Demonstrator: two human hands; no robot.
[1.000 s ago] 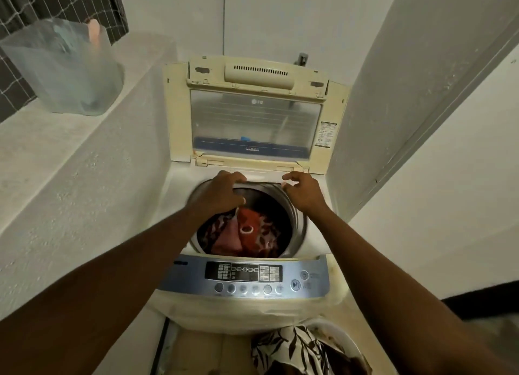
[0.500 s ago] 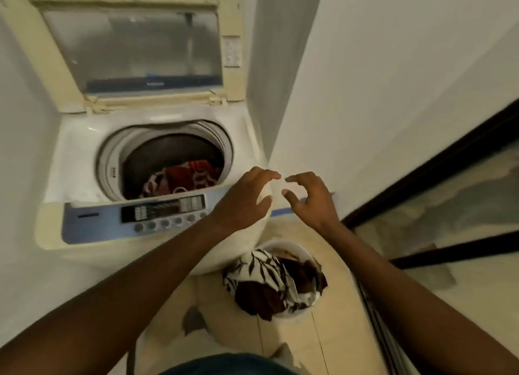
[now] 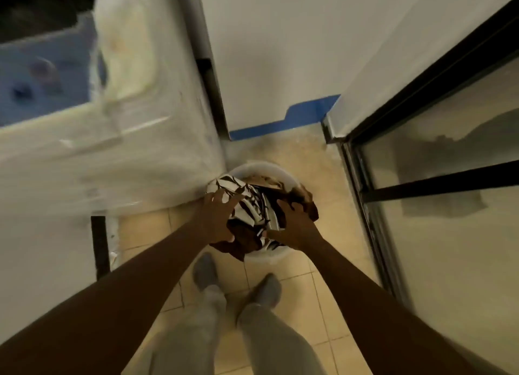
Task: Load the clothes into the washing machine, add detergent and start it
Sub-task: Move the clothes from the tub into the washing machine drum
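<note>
A white round basin [image 3: 262,169] stands on the tiled floor beside the washing machine [image 3: 112,150], whose blue control panel [image 3: 45,77] and dark tub opening [image 3: 36,12] blur at the upper left. In the basin lie a black-and-white patterned garment [image 3: 247,203] and dark brown clothes [image 3: 297,197]. My left hand [image 3: 216,220] rests spread on the left side of the pile. My right hand [image 3: 295,226] presses its right side, fingers curled into the cloth. Whether either hand has hold of the fabric is unclear.
A white wall with a blue strip [image 3: 283,122] at its base rises behind the basin. A black-framed glass door [image 3: 421,178] runs along the right. My legs and grey shoes [image 3: 205,270] stand on the beige tiles just before the basin.
My hands left the tub rim, swung right and dropped onto the clothes in the basin. The view tilted down from the machine to the floor.
</note>
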